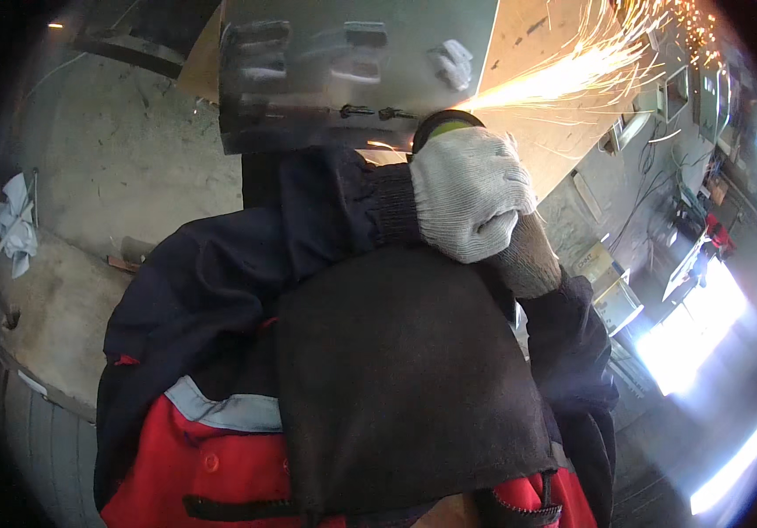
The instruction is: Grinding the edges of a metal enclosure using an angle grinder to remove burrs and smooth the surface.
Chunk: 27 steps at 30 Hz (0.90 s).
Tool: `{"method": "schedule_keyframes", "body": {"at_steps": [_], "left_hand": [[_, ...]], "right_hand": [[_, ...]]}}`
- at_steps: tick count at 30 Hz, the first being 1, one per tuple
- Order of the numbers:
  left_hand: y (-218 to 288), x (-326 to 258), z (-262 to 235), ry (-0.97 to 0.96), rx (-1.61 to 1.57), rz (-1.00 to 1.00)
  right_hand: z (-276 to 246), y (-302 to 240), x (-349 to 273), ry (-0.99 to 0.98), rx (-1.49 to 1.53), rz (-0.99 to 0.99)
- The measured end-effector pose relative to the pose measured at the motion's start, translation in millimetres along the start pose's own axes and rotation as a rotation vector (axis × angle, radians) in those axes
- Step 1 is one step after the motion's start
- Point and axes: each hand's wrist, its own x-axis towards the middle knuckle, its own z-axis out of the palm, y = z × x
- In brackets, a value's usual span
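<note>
In white knitted gloves, both my hands are close together on an angle grinder (451,124). Only the curved guard and a yellow-green part of the grinder show; its body is covered. My left hand (471,189) is wrapped over the front of the tool. Behind and below it, my right hand (530,257) is closed, its fingers mostly hidden. The grinder's disc meets the near right edge of a grey metal plate (308,88), and bright sparks (563,84) stream off to the far right. Dark smudges, pale streaks and two small dark slots mark the plate.
A crumpled white scrap (455,64) lies on the plate. Under it, a tan board (528,44) extends rightward. White cloth (18,220) hangs at the left. Frames, cables and metal pieces (603,282) lie on the floor at the right. A dark apron (405,370) covers my front.
</note>
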Motion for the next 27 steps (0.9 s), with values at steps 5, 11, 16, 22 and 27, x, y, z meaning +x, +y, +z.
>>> {"method": "schedule_keyframes", "body": {"at_steps": [5, 11, 16, 22, 27], "left_hand": [[11.8, -5.6, -20.5, 0.147, 0.056, -0.043], [2.1, -3.5, -7.6, 0.121, -0.020, 0.015], [5.2, -8.2, -28.1, 0.256, 0.008, 0.071], [5.4, -5.3, -16.1, 0.321, 0.009, 0.070], [6.5, -7.3, -23.9, 0.373, -0.002, 0.062]], "right_hand": [[-1.6, -18.3, 15.9, -0.084, -0.068, -0.017], [-5.6, -10.3, 11.4, -0.070, -0.161, -0.127], [-1.0, -22.9, 23.9, -0.159, -0.279, -0.154], [0.3, -27.2, 23.0, -0.105, -0.194, -0.206], [3.4, -21.9, 32.7, -0.201, -0.369, -0.214]]}}
